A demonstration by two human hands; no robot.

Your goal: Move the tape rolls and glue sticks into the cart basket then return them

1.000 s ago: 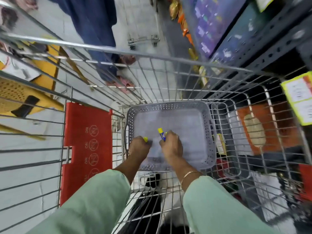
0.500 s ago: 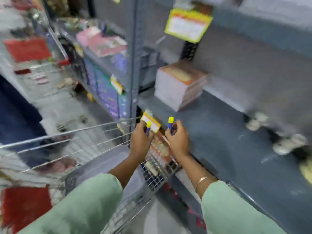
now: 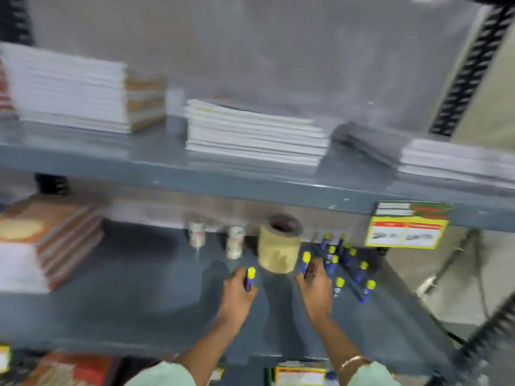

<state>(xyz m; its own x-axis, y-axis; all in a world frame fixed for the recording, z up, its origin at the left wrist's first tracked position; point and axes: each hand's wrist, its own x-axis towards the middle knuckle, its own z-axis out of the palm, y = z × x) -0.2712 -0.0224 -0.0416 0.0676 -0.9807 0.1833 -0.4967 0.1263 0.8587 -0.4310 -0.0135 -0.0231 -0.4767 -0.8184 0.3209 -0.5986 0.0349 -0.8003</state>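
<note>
Glue sticks: my left hand point(image 3: 237, 296) grips one point(image 3: 250, 278), my right hand point(image 3: 316, 291) another point(image 3: 305, 260), brown tape roll point(image 3: 279, 247) at twelve o'clock between them.

Glue sticks and tape rolls on and over the grey middle shelf point(image 3: 133, 296)

Two glue sticks, blue-bodied with yellow caps, are held upright above the shelf: one point(image 3: 249, 278) in the left hand point(image 3: 237, 295), one point(image 3: 305, 261) in the right hand point(image 3: 316, 292). Between them, a little further back, a stack of brown tape rolls point(image 3: 279, 247) stands on end with its dark core showing on top. Left of it stand two small pale rolls point(image 3: 235, 242) and point(image 3: 196, 234), too blurred to read. Right of the brown stack, a cluster of matching glue sticks point(image 3: 348, 263) stands upright on the shelf, just beside the right hand.
</note>
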